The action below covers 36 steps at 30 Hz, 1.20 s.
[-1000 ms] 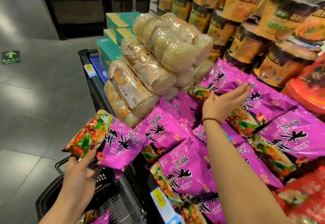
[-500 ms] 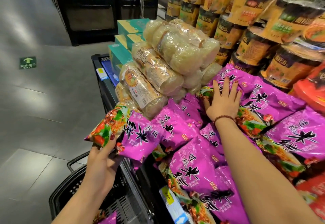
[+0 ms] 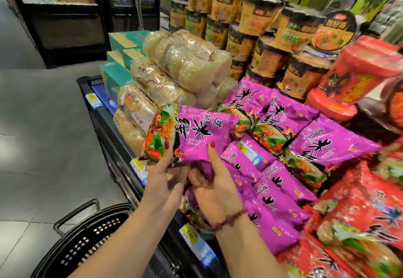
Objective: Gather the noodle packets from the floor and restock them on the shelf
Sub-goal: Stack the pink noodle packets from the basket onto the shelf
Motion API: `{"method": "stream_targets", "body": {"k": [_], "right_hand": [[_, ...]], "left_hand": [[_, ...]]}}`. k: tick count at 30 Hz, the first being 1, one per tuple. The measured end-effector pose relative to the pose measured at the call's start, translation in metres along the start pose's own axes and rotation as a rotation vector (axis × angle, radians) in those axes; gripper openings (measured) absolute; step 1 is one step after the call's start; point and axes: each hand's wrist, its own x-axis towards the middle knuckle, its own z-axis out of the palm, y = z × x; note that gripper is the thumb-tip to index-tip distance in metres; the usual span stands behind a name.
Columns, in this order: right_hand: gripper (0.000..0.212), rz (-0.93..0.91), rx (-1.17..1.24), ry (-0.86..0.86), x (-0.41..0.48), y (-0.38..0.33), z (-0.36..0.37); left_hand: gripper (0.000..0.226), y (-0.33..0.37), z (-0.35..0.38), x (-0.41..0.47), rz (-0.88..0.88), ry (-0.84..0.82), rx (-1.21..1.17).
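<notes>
Pkt in hand: purple noodle packet (image 3: pixel 196 133), glossy crinkled film, flat pillow shape, held tilted above the front edge of the shelf (image 3: pixel 104 120). Left end of the pkt has a printed food photo (red/green/orange); black brush-style Chinese characters run across the purple. L hand (image 3: pixel 162 181) grips that photo end, thumb on the front, fingers behind. R hand (image 3: pixel 216 190) pinches the lower edge, one red-nailed digit on the face and the rest curled under; beaded bracelet (image 3: pixel 231 219) on that wrist. Right of and below the pkt: pile of matching purple packets (image 3: pixel 281 195), overlapping. Further right of pkt: red packets (image 3: pixel 366 212), blurred. Just behind pkt: clear-wrapped bundles of pale dried noodles (image 3: pixel 187 66), round cakes. Behind-left: teal boxes (image 3: pixel 117 77). Behind-right: stacked orange/black cup noodles (image 3: pixel 268 57) and red tubs (image 3: pixel 353 77). Below pkt: yellow price tag (image 3: pixel 189 235), digits approx. 9.90. Below-left: black perforated plastic basket (image 3: pixel 87 245) on grey tiled shop floor (image 3: pixel 43 136).
</notes>
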Motion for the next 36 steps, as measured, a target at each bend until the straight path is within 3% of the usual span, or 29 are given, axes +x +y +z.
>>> {"method": "stream_targets", "body": {"k": [3,6,7,11,13,17,19,20,22,24,26,28,29,31,33,36], "right_hand": [[0.015,-0.114,0.034,0.106,0.0,-0.014,-0.008],[0.076,-0.231,-0.014,0.251,-0.004,-0.027,-0.011],[0.079,-0.265,0.013,0.285,-0.002,-0.032,-0.014],[0.039,-0.378,-0.015,0.339,0.01,-0.077,-0.032],[0.017,-0.459,-0.117,0.329,0.02,-0.104,-0.044],[0.023,-0.51,-0.509,0.38,0.041,-0.154,-0.071],[0.023,-0.499,-0.727,0.402,0.052,-0.167,-0.084],[0.028,-0.5,-0.868,0.423,0.056,-0.17,-0.088],[0.057,-0.558,-1.23,0.498,0.061,-0.169,-0.095],[0.083,-0.794,-1.563,0.67,0.062,-0.164,-0.1],[0.088,-1.093,-1.879,0.819,0.06,-0.156,-0.103],[0.076,-1.285,-2.167,0.765,0.068,-0.146,-0.107],[0.07,-1.296,-2.263,0.674,0.072,-0.139,-0.108],[0.064,-1.123,-2.378,0.556,0.079,-0.127,-0.106],[0.069,-0.855,-2.48,0.562,0.083,-0.123,-0.105],[0.072,-0.728,-2.59,0.581,0.089,-0.126,-0.111]], "left_hand": [[0.032,-0.024,0.015,-0.007,-0.054,-0.055,0.06],[0.051,-0.04,0.018,-0.006,-0.057,-0.086,0.138],[0.048,-0.043,0.018,-0.005,-0.047,-0.123,0.175],[0.026,-0.045,0.019,0.0,-0.013,-0.21,0.36],[0.028,-0.043,0.011,0.009,0.1,-0.211,0.599],[0.045,-0.044,-0.021,0.03,0.508,-0.416,1.399],[0.067,-0.05,-0.034,0.037,0.531,-0.585,1.698],[0.072,-0.053,-0.04,0.038,0.5,-0.634,1.762],[0.069,-0.058,-0.046,0.039,0.506,-0.648,1.778],[0.068,-0.061,-0.046,0.04,0.506,-0.626,1.778],[0.073,-0.062,-0.043,0.04,0.482,-0.608,1.797],[0.076,-0.063,-0.042,0.04,0.48,-0.6,1.799],[0.074,-0.064,-0.041,0.04,0.482,-0.601,1.799],[0.068,-0.064,-0.042,0.039,0.493,-0.603,1.796],[0.064,-0.064,-0.042,0.039,0.501,-0.604,1.809],[0.064,-0.062,-0.041,0.04,0.504,-0.608,1.82]]}}
